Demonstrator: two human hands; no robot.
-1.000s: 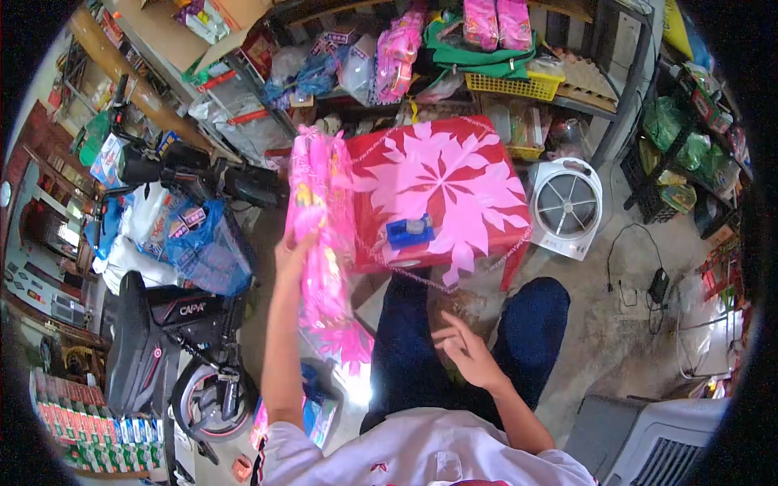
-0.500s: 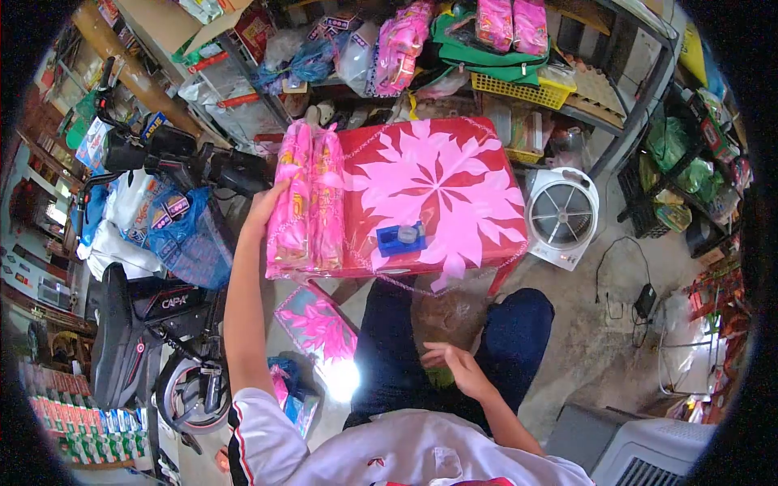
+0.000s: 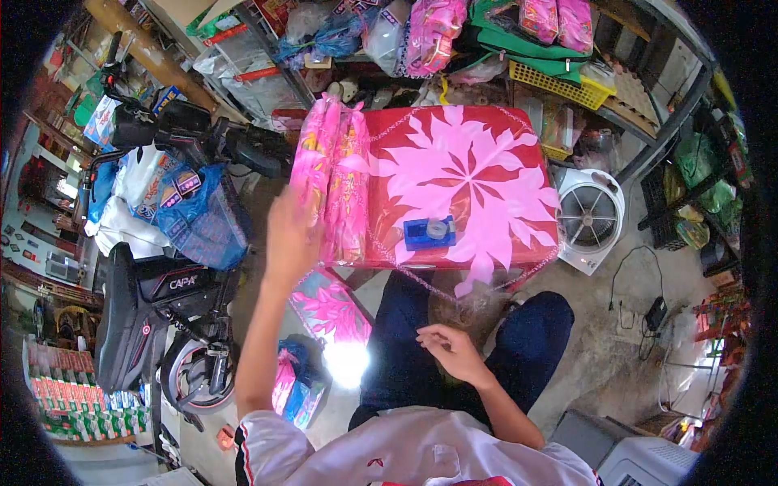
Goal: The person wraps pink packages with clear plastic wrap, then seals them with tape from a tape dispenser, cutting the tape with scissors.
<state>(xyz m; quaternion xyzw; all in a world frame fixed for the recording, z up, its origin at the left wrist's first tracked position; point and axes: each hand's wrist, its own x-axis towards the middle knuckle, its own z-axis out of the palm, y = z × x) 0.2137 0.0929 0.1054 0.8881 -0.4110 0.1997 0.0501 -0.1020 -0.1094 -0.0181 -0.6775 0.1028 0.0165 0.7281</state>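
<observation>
Left hand (image 3: 290,235), blurred, grip untellable, is against pink packets (image 3: 334,174) at the edge of the table (image 3: 486,162), centre-left; a shove could topple them; right hand (image 3: 454,354) lies loosely curled, empty.

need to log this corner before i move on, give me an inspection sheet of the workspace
surface: low table under a red cover with pink flowers, in front of the knees
job's things: two pink packs lying along the table's left edge
clutter: blue tape dispenser on the table; flowered pack on the floor below
hands: left hand raised at the pink packs, blurred, grip unclear; right hand loosely curled over the lap, nothing seen in it
cables: black adapter and its cable on the floor beside the fan
surroundings: scooter on the left; stocked shelves behind
</observation>
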